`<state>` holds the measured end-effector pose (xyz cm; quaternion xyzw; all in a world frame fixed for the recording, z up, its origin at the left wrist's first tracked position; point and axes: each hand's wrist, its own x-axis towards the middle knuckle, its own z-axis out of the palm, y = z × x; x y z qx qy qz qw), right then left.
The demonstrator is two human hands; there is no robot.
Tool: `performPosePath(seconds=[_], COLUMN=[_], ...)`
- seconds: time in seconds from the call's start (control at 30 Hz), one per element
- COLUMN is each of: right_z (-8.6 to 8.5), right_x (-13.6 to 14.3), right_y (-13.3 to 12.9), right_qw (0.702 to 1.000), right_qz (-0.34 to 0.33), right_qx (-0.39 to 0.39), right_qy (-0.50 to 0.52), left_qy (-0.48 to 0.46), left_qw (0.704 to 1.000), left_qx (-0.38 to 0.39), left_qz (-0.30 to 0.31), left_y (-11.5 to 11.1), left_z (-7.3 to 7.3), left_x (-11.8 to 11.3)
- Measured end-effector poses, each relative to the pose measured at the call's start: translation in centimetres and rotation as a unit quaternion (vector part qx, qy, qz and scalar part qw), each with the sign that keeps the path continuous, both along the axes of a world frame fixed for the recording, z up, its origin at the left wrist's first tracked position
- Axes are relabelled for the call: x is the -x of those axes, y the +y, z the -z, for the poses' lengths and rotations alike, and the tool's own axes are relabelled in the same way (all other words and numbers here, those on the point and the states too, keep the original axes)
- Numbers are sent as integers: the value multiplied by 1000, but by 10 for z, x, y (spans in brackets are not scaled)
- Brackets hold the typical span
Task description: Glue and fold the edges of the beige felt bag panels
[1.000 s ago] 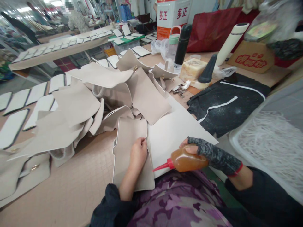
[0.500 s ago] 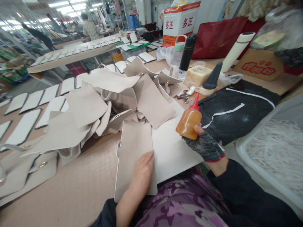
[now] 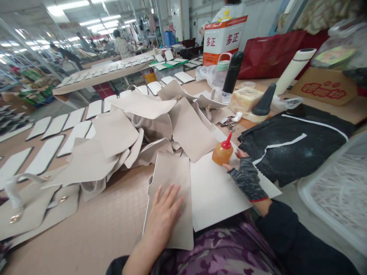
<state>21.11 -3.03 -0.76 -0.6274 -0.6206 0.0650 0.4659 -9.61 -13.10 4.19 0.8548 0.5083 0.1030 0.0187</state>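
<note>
My left hand (image 3: 166, 212) lies flat, fingers spread, on a beige leather piece (image 3: 172, 172) with a pale edge, flat at the table's front. My right hand (image 3: 245, 175), in a dark grey fingerless glove with a red cuff, is open beside a squeeze bottle (image 3: 222, 153). That bottle has a red nozzle cap and amber liquid, and it stands upright on a white sheet (image 3: 215, 194). Thumb and fingers are apart near its right side; whether they still touch it I cannot tell. Behind both hands is a heap of beige leather bag pieces (image 3: 114, 131).
White dark-edged panels (image 3: 46, 154) lie in rows at left. At right are a black cloth (image 3: 298, 143) with white strips and a plastic bin (image 3: 318, 202) of white strips. A black thermos (image 3: 233, 72) and a white-and-orange can (image 3: 223, 38) stand behind. People stand in the background.
The squeeze bottle, held tilted in my right hand before, now stands upright on the white sheet, and the fingers have opened. My left fingers have spread on the leather piece. The view has shifted slightly.
</note>
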Motion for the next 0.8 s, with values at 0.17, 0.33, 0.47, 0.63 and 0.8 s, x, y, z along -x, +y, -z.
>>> performPosePath(seconds=[0.17,0.33,0.47,0.63,0.8], right_z=[3,0,-16,-57,-60], right_x=[29,85,108,134,155], right_y=[-35,-47,-38,-53,-59], right_qw=[985,913,895,930,979], right_qz=[-40,-196,-205,-266,-199], right_qx=[100,262,302,190,40], right_qy=[132,243,258,165,22], left_qy=[-167,-319,-365,-257,-109], left_qw=[934,881,876,921,939], left_qx=[-10,170,115,-75,-232], left_qz=[-315,-305,-293,-284,-230], left_y=[8,2,-22,-40,-48], left_z=[-3,-9,-27,-27,-15], left_x=[31,21,14,14,5])
